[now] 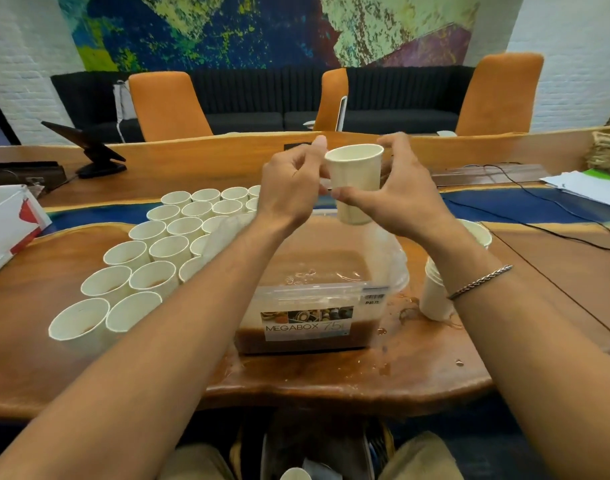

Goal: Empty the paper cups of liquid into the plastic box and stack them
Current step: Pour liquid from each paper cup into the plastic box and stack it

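Observation:
An upright white paper cup [354,181] is held above the clear plastic box [310,296], which holds brown liquid. My right hand [404,199] grips the cup, thumb on its front and fingers behind. My left hand [289,192] touches the cup's left side near the rim, fingers curled. Several paper cups [151,251] stand in rows left of the box, some with brown liquid in them. A stack of cups [435,292] leans at the box's right, partly behind my right forearm. Another cup [478,232] shows beyond my right wrist.
Brown drops and a small puddle [411,311] lie on the wooden table around the box. A white and red carton [9,223] sits at far left, papers [587,185] and black cables [525,206] at right. Orange chairs [168,105] stand behind the table.

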Demonstrator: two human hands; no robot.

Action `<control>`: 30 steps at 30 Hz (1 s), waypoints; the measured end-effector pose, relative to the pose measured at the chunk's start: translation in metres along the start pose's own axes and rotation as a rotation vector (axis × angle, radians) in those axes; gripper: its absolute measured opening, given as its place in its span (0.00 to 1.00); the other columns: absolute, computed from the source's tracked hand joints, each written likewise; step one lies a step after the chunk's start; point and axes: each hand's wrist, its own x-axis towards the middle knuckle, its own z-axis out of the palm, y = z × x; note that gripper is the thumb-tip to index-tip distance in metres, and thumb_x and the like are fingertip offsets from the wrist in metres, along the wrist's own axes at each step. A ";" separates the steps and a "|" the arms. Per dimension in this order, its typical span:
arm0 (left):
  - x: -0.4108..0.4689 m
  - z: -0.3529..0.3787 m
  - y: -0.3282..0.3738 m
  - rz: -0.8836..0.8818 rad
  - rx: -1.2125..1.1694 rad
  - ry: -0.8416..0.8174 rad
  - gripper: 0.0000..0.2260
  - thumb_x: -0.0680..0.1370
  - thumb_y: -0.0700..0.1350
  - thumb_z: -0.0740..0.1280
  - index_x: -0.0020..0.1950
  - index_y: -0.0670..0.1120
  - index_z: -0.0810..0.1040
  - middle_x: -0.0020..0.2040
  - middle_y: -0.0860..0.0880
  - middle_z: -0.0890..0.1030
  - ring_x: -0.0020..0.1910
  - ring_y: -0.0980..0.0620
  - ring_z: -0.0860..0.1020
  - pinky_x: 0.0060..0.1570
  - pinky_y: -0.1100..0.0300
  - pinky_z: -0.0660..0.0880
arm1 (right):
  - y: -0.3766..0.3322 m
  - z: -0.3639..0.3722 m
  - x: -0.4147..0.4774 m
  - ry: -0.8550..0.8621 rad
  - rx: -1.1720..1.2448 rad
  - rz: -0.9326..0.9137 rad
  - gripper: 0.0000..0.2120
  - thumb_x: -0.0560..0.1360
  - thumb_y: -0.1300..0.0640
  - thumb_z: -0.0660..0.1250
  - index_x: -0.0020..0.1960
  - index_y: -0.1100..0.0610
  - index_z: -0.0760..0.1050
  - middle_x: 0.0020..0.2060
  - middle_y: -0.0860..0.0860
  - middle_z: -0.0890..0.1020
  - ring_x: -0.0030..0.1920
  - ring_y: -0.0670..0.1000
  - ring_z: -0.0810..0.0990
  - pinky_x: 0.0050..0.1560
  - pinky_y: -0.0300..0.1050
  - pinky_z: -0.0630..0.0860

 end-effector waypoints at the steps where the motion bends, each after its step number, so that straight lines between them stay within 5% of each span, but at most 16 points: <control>1: -0.001 0.010 0.009 0.028 -0.022 -0.012 0.17 0.85 0.54 0.59 0.48 0.48 0.84 0.43 0.54 0.84 0.44 0.54 0.82 0.39 0.63 0.80 | 0.001 -0.012 0.001 0.020 -0.007 0.007 0.38 0.68 0.43 0.79 0.69 0.49 0.62 0.61 0.47 0.74 0.58 0.49 0.75 0.55 0.47 0.79; 13: -0.004 0.120 0.071 0.012 -0.136 -0.280 0.15 0.82 0.52 0.63 0.64 0.48 0.81 0.58 0.51 0.83 0.57 0.51 0.80 0.56 0.47 0.81 | 0.057 -0.108 -0.018 0.156 -0.089 0.132 0.35 0.70 0.50 0.79 0.70 0.50 0.65 0.63 0.50 0.74 0.61 0.53 0.74 0.55 0.49 0.78; 20: -0.020 0.134 0.058 -0.100 -0.100 -0.379 0.20 0.78 0.54 0.64 0.66 0.47 0.80 0.62 0.51 0.82 0.60 0.51 0.79 0.61 0.48 0.78 | 0.077 -0.105 -0.028 0.071 -0.156 0.232 0.34 0.70 0.51 0.77 0.71 0.50 0.64 0.61 0.51 0.74 0.60 0.55 0.74 0.56 0.51 0.76; 23: -0.023 0.130 0.049 -0.116 -0.026 -0.424 0.19 0.80 0.52 0.63 0.67 0.46 0.79 0.63 0.49 0.81 0.61 0.53 0.78 0.65 0.50 0.75 | 0.085 -0.097 -0.032 -0.039 -0.196 0.310 0.40 0.70 0.48 0.78 0.76 0.49 0.60 0.69 0.53 0.72 0.67 0.57 0.72 0.59 0.52 0.73; 30: -0.003 0.111 0.024 -0.057 0.096 -0.368 0.15 0.84 0.51 0.59 0.61 0.47 0.82 0.53 0.51 0.82 0.54 0.52 0.78 0.53 0.55 0.74 | 0.072 -0.090 -0.017 0.026 -0.180 0.244 0.38 0.72 0.45 0.76 0.75 0.48 0.63 0.72 0.50 0.69 0.70 0.53 0.70 0.62 0.50 0.70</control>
